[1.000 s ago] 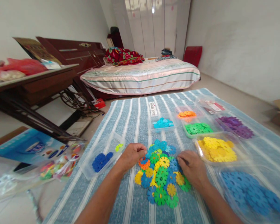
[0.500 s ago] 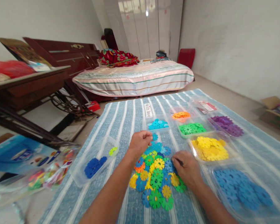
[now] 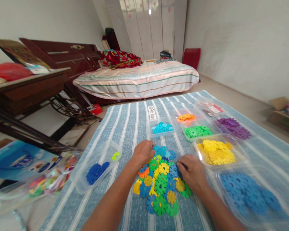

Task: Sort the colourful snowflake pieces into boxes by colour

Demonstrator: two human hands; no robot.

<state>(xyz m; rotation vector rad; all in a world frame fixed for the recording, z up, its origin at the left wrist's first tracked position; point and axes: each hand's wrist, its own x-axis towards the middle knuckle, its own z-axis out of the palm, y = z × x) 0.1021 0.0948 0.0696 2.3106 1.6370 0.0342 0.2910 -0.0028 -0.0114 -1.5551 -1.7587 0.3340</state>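
Observation:
Slotted plastic snowflake discs in mixed colours form a loose pile on the striped cloth. My left hand is at the pile's far left edge, fingers curled together, with a light blue snowflake disc at its fingertips. At the right edge of the pile, my right hand is closed in a pinch beside a blue disc. What sits between its thumb and fingers is hidden. Beyond my left hand stands a clear tub of light blue discs.
On the right are clear tubs of yellow discs, green discs, orange discs, purple discs and blue discs. A tub with dark blue and lime discs lies left. A bed stands beyond the table.
My left hand has drawn back from near the light blue tub to the pile's far edge. The light blue disc beside its fingertips has shifted nearer too. My right hand stays almost still.

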